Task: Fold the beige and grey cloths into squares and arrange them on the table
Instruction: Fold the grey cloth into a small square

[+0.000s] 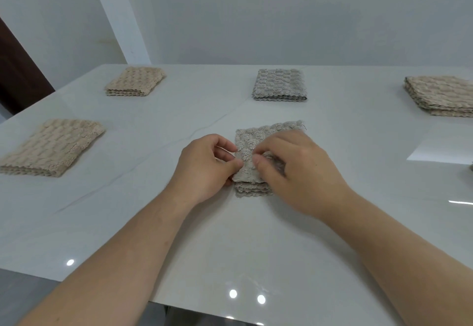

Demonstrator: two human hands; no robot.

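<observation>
A folded grey cloth (266,135) lies on the white table (230,236) just ahead of the person, between and partly under both hands. The left hand (204,167) sits against the cloth's left edge, thumb and curled fingers pinching that edge near its near corner. The right hand (294,169) lies over the cloth's right half, thumb and forefinger nipping the top layer close to the left hand's thumb, so the two grips nearly meet. The cloth's far edge shows beyond the knuckles, and its stacked layers show at the near edge below the thumbs. Well apart from it rest four folded squares: a second grey cloth (280,85) straight behind, a beige cloth (135,81) at far left, another beige cloth (53,146) at near left, and a third beige cloth (442,95) at far right.
</observation>
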